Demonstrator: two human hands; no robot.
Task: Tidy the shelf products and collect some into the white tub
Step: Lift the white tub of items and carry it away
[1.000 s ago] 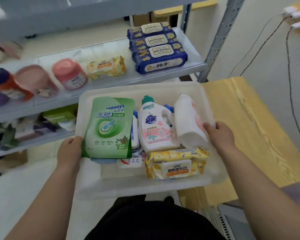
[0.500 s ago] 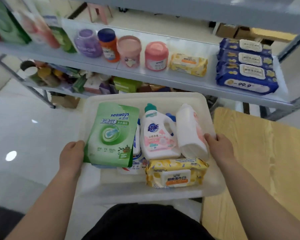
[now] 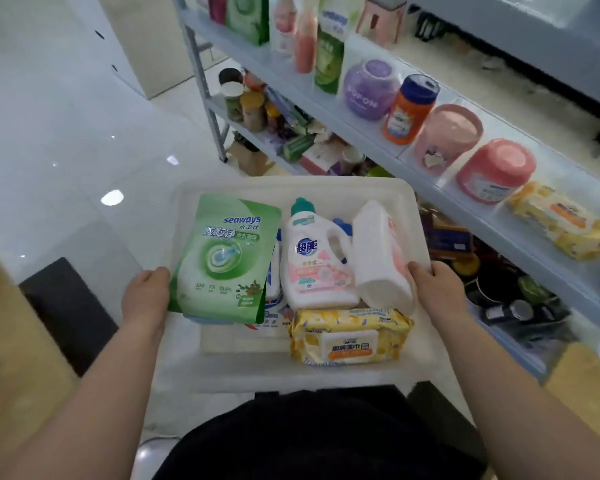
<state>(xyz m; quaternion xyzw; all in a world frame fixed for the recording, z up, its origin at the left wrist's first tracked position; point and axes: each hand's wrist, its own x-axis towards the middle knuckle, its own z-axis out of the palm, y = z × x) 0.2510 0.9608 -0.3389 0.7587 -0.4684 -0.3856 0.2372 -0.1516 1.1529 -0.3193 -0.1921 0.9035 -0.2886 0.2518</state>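
I carry the white tub (image 3: 291, 188) in front of my body. My left hand (image 3: 145, 295) grips its left rim and my right hand (image 3: 436, 288) grips its right rim. Inside lie a green Seaways pouch (image 3: 224, 258), a white detergent bottle with a teal cap (image 3: 312, 258), a white and pink bottle (image 3: 381, 254) and a yellow wipes pack (image 3: 350, 336). More items lie hidden under the pouch. The shelf (image 3: 413, 161) runs along the right.
On the shelf stand a purple jar (image 3: 368, 88), an orange jar with a blue lid (image 3: 409, 109), two pink tubs (image 3: 447, 136), a yellow wipes pack (image 3: 558, 220) and pouches farther back. The lower shelf is cluttered. A dark mat (image 3: 66, 306) lies on the glossy white floor at left.
I have turned left with the tub in both hands. The shelf has swung to the right of the view, the blue wipes packs and the wooden table have left it, and open floor shows at left.
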